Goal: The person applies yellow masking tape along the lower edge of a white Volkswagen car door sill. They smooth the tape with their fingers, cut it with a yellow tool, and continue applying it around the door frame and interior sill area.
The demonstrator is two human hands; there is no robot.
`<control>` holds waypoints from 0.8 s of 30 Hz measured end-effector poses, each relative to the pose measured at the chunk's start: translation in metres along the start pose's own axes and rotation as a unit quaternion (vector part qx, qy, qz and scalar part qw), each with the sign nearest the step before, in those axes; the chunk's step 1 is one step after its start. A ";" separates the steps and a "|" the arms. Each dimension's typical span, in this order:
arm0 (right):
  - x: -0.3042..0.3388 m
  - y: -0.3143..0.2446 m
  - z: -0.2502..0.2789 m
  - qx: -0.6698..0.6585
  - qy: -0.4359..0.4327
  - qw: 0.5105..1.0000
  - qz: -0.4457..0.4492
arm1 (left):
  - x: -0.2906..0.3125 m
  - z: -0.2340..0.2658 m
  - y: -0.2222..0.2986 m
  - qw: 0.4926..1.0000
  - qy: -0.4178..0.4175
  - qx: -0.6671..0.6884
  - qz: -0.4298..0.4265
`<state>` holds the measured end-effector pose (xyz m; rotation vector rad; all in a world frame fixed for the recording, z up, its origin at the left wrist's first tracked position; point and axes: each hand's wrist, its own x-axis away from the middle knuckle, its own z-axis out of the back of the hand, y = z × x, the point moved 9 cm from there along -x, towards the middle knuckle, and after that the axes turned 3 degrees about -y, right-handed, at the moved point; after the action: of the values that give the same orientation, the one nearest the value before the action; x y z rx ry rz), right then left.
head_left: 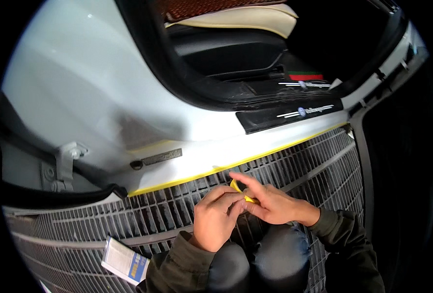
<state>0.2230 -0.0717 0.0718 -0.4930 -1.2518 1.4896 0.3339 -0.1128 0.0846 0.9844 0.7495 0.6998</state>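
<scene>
My left hand (215, 217) is closed, its fingertips pinching a short, curled yellow strip (234, 185). My right hand (277, 204) meets it from the other side, thumb and fingers also on the strip, with the index finger stretched toward the car. Fingers hide part of the strip. Just beyond both hands, a long yellow tape line (211, 171) runs along the lower edge of the white door sill (216, 151). A black sill plate (294, 115) lies on the sill inside the open doorway.
A metal floor grate (172, 215) lies under the car's edge. On it, left of my left forearm, rests a white and blue packet (124, 261). A metal door hinge (70, 161) sticks out at the left. The car seat (236, 22) shows through the doorway.
</scene>
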 end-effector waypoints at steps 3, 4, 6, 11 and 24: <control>-0.012 0.011 -0.013 0.010 -0.050 0.999 0.018 | 0.013 0.002 -0.020 0.997 0.034 0.029 0.061; -0.014 0.013 -0.015 0.018 -0.049 0.998 0.025 | 0.017 0.002 -0.025 0.996 0.046 0.024 0.072; -0.021 0.015 -0.020 0.033 -0.052 0.997 0.046 | 0.026 0.003 -0.031 0.994 0.071 0.003 0.081; -0.026 0.038 -0.030 0.006 -0.130 0.991 -0.015 | 0.039 -0.010 -0.042 0.987 0.032 0.015 0.156; -0.013 0.058 -0.007 0.023 -0.100 0.994 0.028 | 0.033 -0.038 -0.034 0.989 0.093 -0.056 0.102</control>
<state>0.2072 -0.0729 0.0141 -0.3584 -1.3644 1.6435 0.3280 -0.0819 0.0327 0.9084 0.7694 1.0119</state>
